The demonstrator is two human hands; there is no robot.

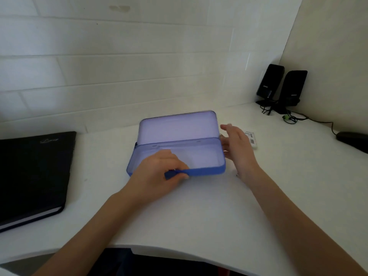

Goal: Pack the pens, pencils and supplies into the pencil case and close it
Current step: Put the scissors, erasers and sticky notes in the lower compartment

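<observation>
Pale lettering on the left speaker (269, 82) and a silver script on the black notebook (33, 176) at left are too blurred to read. The left hand (159, 172) pinches the front rim of the open blue case (207, 170) at frame centre. The right hand (237, 146), fingers spread, is at the case's right end; whether it touches is unclear. White tabletop (189, 212), tiled wall behind.

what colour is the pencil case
Blue, translucent: the pencil case has a darker blue front rim and a pale lilac-looking open lid, seen in the head view.
</observation>
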